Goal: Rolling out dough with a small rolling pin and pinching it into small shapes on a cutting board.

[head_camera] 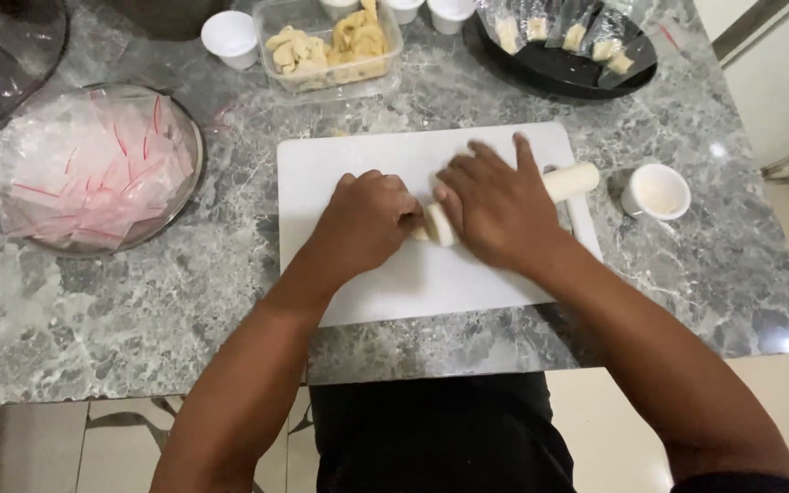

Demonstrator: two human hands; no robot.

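Note:
A white cutting board (367,155) lies on the grey marble table. A pale, cream-coloured roll (570,179) lies across the board, slanting from its middle toward the right edge. My right hand (495,205) rests palm-down on the roll with its fingers spread, hiding the roll's middle. My left hand (367,219) is curled at the roll's near end (438,224), fingers closed against it. What the left fingers pinch is hidden.
A clear tub of pale pieces (331,46) stands behind the board. A bowl of clear bags with red strips (93,164) sits at the left. A black plate of bagged pieces (563,41) is at the back right, with small white cups (657,190) around it.

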